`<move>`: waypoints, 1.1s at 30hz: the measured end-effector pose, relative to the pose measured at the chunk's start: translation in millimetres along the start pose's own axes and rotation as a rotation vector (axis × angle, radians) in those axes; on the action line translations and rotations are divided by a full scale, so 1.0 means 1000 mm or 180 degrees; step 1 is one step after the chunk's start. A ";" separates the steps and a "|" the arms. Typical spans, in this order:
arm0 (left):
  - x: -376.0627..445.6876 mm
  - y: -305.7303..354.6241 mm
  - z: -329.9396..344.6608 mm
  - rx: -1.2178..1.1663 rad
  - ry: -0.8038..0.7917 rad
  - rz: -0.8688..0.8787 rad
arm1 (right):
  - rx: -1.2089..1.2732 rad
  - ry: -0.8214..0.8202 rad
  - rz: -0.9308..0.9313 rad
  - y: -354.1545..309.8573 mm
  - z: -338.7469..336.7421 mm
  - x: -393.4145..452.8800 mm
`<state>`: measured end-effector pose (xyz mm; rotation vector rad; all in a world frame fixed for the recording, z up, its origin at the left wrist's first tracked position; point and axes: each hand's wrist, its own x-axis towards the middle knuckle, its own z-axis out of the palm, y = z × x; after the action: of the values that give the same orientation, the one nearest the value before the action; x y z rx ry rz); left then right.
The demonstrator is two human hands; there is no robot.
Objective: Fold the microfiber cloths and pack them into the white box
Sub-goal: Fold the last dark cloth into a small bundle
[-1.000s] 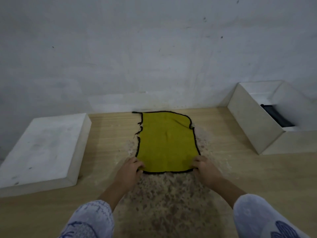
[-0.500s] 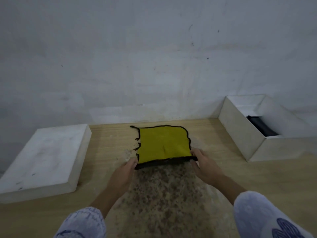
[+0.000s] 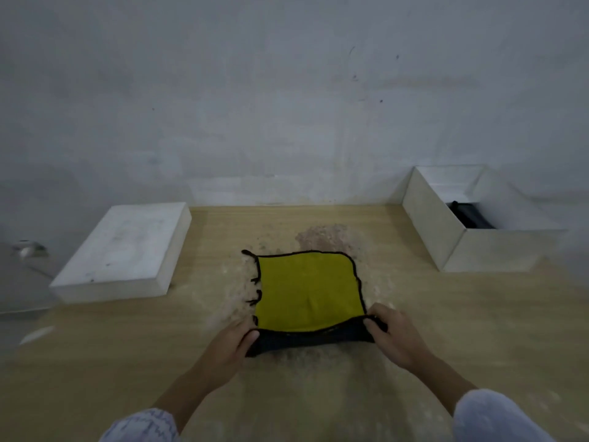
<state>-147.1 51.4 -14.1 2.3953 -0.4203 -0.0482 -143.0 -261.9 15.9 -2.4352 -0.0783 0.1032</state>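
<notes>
A yellow microfiber cloth [image 3: 306,291] with a black hem lies on the wooden table [image 3: 446,330] in the middle. Its near edge is lifted and turned back, showing a dark underside. My left hand [image 3: 228,349] pinches the near left corner. At the near right corner my right hand [image 3: 393,336] pinches the cloth too. The open white box [image 3: 459,247] stands at the far right against the wall, with a dark cloth [image 3: 470,215] partly visible inside.
A flat white box lid [image 3: 124,253] lies at the left of the table. A worn, speckled patch marks the table under and around the cloth. The grey wall runs along the table's far edge.
Both hands have lifted the cloth's near edge and carried it away from me, so the dark underside shows. The camera view has tilted.
</notes>
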 end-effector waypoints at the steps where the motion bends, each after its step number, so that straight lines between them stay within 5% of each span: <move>1: -0.010 0.005 0.002 -0.0048 0.0027 -0.0042 | 0.0076 0.0039 0.0013 0.001 0.001 -0.010; 11: -0.008 0.032 -0.009 -0.1175 0.0115 -0.1338 | 0.0689 0.0674 0.0226 -0.002 0.003 -0.018; 25: 0.111 -0.011 -0.021 -0.0619 0.0778 -0.1770 | 0.0181 0.0480 0.0543 -0.018 0.003 0.111; 28: 0.107 -0.015 0.007 0.0104 0.0881 -0.1243 | -0.0292 0.0298 0.0382 -0.011 0.023 0.109; 33: 0.090 -0.012 0.057 0.0915 -0.0165 -0.0213 | -0.1216 -0.0343 -0.0247 0.001 0.067 0.094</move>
<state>-66.8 -3.9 -58.0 2.6962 -0.3931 -0.0853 -56.1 -211.5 -40.7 -2.8021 -0.2618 0.2005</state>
